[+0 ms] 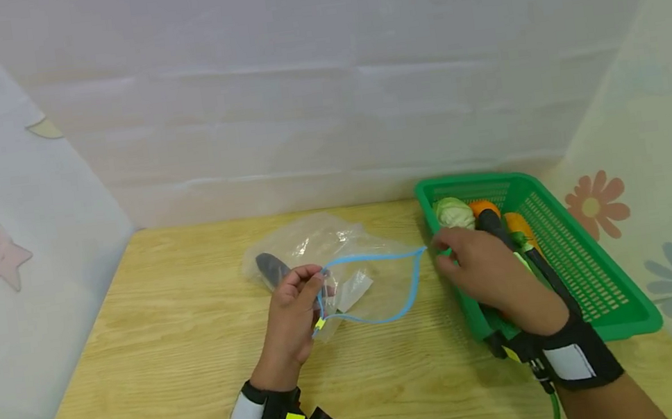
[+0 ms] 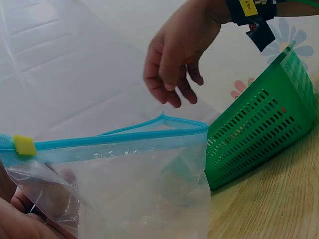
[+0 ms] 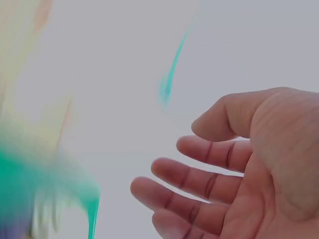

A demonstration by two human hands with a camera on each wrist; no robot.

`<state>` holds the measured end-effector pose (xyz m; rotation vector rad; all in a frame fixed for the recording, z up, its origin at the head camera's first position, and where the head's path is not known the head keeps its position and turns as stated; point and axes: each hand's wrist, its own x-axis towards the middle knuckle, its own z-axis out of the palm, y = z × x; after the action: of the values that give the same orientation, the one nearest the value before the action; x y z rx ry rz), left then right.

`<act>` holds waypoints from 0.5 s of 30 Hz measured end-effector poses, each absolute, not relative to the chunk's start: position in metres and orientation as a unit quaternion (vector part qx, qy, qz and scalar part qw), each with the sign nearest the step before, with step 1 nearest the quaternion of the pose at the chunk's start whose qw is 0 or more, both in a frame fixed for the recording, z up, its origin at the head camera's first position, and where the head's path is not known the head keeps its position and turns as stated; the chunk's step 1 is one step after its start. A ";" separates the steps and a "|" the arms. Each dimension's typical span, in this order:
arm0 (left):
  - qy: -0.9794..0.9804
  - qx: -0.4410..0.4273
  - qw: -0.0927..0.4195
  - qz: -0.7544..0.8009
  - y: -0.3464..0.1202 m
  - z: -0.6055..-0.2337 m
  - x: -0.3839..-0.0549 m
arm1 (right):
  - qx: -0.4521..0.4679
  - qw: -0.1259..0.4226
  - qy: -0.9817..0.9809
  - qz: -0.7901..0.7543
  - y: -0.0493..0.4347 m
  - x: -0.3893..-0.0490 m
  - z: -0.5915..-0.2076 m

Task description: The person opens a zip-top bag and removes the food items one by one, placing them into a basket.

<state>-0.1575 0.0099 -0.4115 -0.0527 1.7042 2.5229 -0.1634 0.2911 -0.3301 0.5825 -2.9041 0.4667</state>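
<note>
My left hand (image 1: 289, 309) pinches the left end of a clear zip bag (image 2: 144, 194) by its blue-edged mouth, close to the yellow slider (image 2: 25, 145). The bag's mouth gapes, and its body lies away from me on the table. A dark, rounded, long thing (image 1: 272, 267) shows through the plastic beyond my left fingers; its lower part is hidden by the hand. My right hand (image 1: 486, 268) hovers over the left rim of the green basket (image 1: 594, 261), just right of the bag's mouth. Its fingers are relaxed and hold nothing (image 3: 199, 179).
In the basket lie a pale green cabbage (image 1: 455, 213), an orange vegetable (image 1: 484, 207) at the back, and several long dark and orange vegetables. A white curtain-like wall (image 1: 326, 127) rises behind the wooden table (image 1: 170, 342), with printed side walls at left and right.
</note>
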 end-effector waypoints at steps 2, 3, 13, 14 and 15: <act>0.557 -0.018 0.048 0.829 0.011 -0.410 -0.157 | 0.245 0.061 -0.954 0.159 0.269 -0.159 -0.334; 0.555 -0.018 0.047 0.830 0.011 -0.410 -0.156 | 0.268 0.059 -0.949 0.156 0.258 -0.157 -0.337; 0.548 -0.015 0.048 0.835 0.017 -0.411 -0.153 | 0.357 0.084 -0.920 0.137 0.192 -0.159 -0.367; 0.548 -0.016 0.047 0.835 0.018 -0.411 -0.153 | 0.362 0.080 -0.918 0.138 0.189 -0.161 -0.370; 0.549 -0.015 0.045 0.835 0.019 -0.411 -0.153 | 0.366 0.077 -0.917 0.136 0.187 -0.163 -0.373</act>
<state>-0.1530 0.0190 -0.4115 -0.0466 1.6764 2.5500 -0.1626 0.1870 -0.3734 1.0981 -2.7488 0.4077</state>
